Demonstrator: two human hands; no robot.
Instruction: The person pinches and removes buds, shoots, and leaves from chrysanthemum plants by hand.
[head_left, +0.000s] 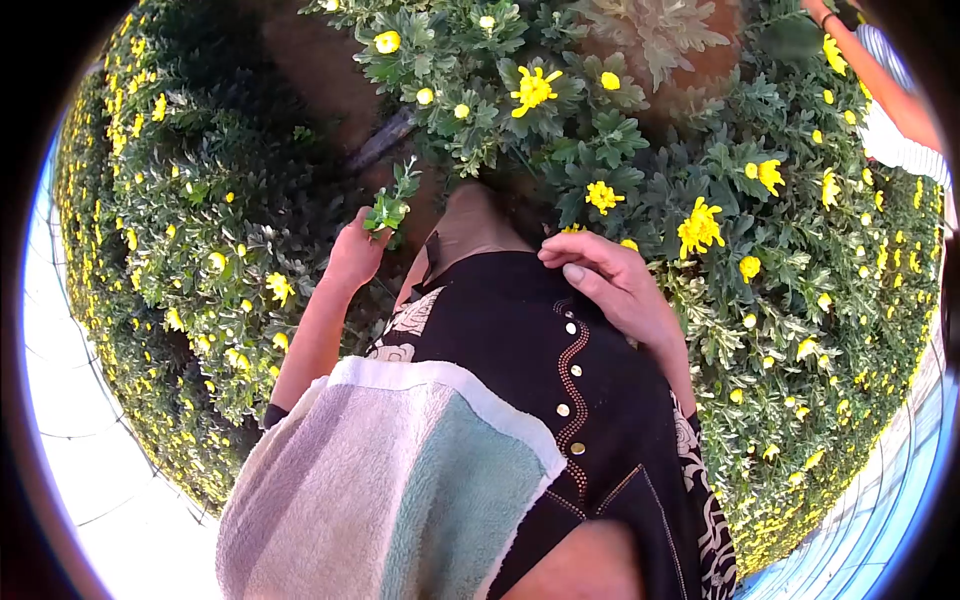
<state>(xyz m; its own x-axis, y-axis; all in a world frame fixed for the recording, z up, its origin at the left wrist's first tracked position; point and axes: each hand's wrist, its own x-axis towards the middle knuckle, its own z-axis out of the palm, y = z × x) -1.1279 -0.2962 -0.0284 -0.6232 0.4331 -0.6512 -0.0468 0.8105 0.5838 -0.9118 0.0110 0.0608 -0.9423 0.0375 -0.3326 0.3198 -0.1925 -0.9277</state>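
My left hand [358, 252] is closed on a leafy green chrysanthemum sprig [390, 208], whose tip points up above the fingers. It is beside the dark gap between the plant rows. My right hand [612, 282] is palm down in front of my black top [510, 330], fingers extended and thumb apart, with nothing visible in it. A bit of yellow flower [573, 228] shows just beyond its fingers; whether they touch it I cannot tell. Close to that hand stand chrysanthemum plants with an open yellow bloom [603, 197] and a larger one [700, 228].
Dense rows of yellow-flowering plants [230, 270] flank me on both sides. A striped towel [340, 480] hangs over my front. Bare soil [310, 60] and a dark pipe-like bar [380, 140] lie ahead. Another person's arm [880, 80] reaches in at the upper right.
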